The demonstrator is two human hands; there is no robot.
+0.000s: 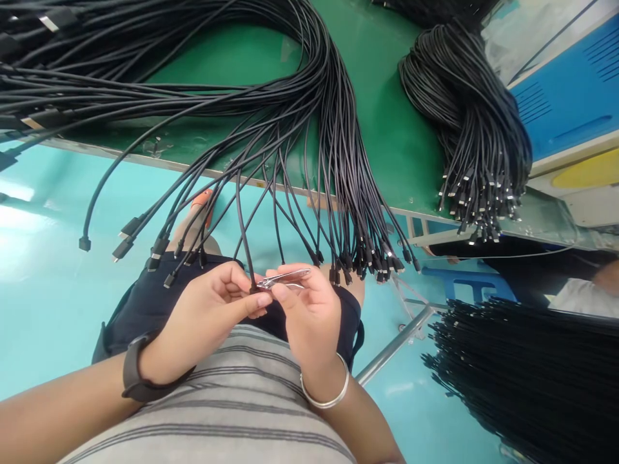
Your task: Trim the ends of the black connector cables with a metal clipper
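My left hand (pixel 207 309) pinches the plug end of a black cable (pixel 242 225) between thumb and fingers, just above my lap. Closed around a silver nail clipper (pixel 290 276) is my right hand (pixel 312 309); the clipper's jaws meet the cable's plug end. My fingers partly hide that plug. Many more black cables (pixel 333 129) drape over the table's near edge around my hands, their plugs (pixel 372 258) hanging to the right and others (pixel 128 235) to the left.
The green table (pixel 387 142) carries a second cable bundle (pixel 464 96) at the right. Beside it stands a blue machine panel (pixel 570 90). More black cables (pixel 532 374) fill the lower right, near a blue stool (pixel 464 280), a metal bar (pixel 396 345) and another person's sleeve (pixel 583 296).
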